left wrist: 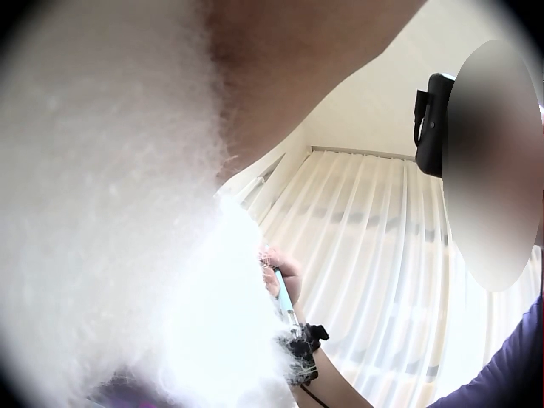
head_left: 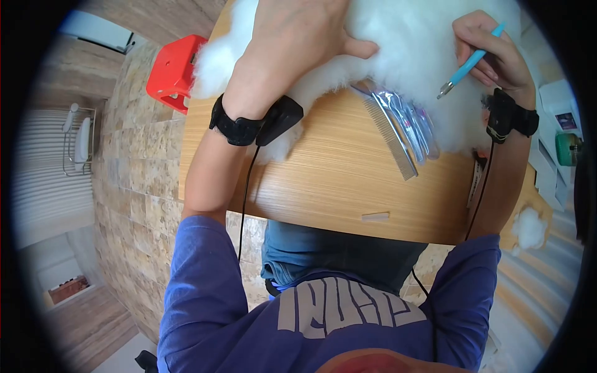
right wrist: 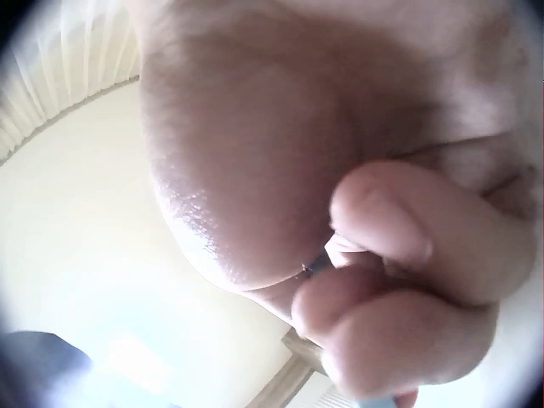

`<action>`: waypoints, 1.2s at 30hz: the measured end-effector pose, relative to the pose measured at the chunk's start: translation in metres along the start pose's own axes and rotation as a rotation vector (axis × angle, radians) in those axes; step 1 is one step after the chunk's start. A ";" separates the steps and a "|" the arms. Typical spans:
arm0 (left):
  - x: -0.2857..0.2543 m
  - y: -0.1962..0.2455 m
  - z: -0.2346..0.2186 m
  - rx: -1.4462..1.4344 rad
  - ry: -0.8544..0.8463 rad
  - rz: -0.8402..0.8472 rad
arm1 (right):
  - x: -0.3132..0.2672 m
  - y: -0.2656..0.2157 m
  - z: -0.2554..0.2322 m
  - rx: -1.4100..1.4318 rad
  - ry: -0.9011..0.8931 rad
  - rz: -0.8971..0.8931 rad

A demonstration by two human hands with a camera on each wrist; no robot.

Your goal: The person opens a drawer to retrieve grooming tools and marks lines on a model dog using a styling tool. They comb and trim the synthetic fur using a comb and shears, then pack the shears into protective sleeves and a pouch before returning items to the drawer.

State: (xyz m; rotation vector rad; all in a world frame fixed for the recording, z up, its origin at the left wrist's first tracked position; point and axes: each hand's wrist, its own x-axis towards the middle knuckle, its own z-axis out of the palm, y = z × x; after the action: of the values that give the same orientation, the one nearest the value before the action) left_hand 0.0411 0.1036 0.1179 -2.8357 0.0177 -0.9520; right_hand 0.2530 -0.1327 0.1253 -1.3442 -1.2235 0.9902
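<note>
My left hand (head_left: 298, 37) rests on a large mass of white, fur-like fluff (head_left: 404, 31) at the top of the head view. Its thumb sticks out straight to the right, while the other fingers lie past the frame edge. In the left wrist view the fluff (left wrist: 102, 187) fills the left side. On the right, my right hand (head_left: 497, 53) holds a light-blue pen-shaped tool (head_left: 476, 62) between thumb and fingers, its metal end pointing down-left above the fluff. The curled fingers (right wrist: 408, 331) show large in the right wrist view, mostly hiding the tool.
A metal comb (head_left: 395, 140) and several shiny plastic-wrapped items (head_left: 407, 121) lie on the wooden table (head_left: 329, 180). Near its front edge is a small flat strip (head_left: 375, 217). A red stool (head_left: 174, 71) stands left. Another tuft of fluff (head_left: 530, 228) sits at the far right.
</note>
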 end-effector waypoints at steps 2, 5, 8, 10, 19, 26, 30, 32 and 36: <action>0.000 0.000 0.001 0.000 0.009 0.008 | -0.016 -0.007 -0.011 0.003 0.025 -0.033; -0.003 0.002 0.002 -0.007 0.012 0.004 | -0.034 -0.016 0.005 -0.052 0.331 -0.070; -0.005 0.006 -0.003 -0.059 0.025 -0.004 | -0.032 -0.014 -0.002 -0.024 -0.020 -0.193; -0.008 0.008 -0.003 -0.103 0.046 -0.015 | -0.026 -0.012 -0.004 0.021 -0.082 -0.226; -0.009 0.001 -0.010 -0.147 0.064 0.009 | 0.002 -0.049 -0.001 0.507 -0.644 -0.485; 0.000 0.009 -0.006 -0.150 0.036 -0.004 | 0.001 -0.050 0.055 -0.230 0.386 -0.323; -0.001 0.008 -0.009 -0.151 0.024 -0.006 | 0.025 -0.069 0.095 -0.163 0.554 0.081; 0.001 0.009 -0.012 -0.127 0.019 0.013 | 0.025 -0.033 0.050 -0.174 0.400 -0.010; 0.002 0.008 -0.007 -0.094 0.030 0.022 | 0.021 -0.033 0.041 -0.324 0.245 -0.057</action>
State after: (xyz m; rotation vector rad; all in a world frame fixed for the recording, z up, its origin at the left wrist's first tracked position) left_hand 0.0387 0.0946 0.1239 -2.8992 0.0987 -1.0157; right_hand 0.2108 -0.1070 0.1532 -1.6186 -1.2607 0.5811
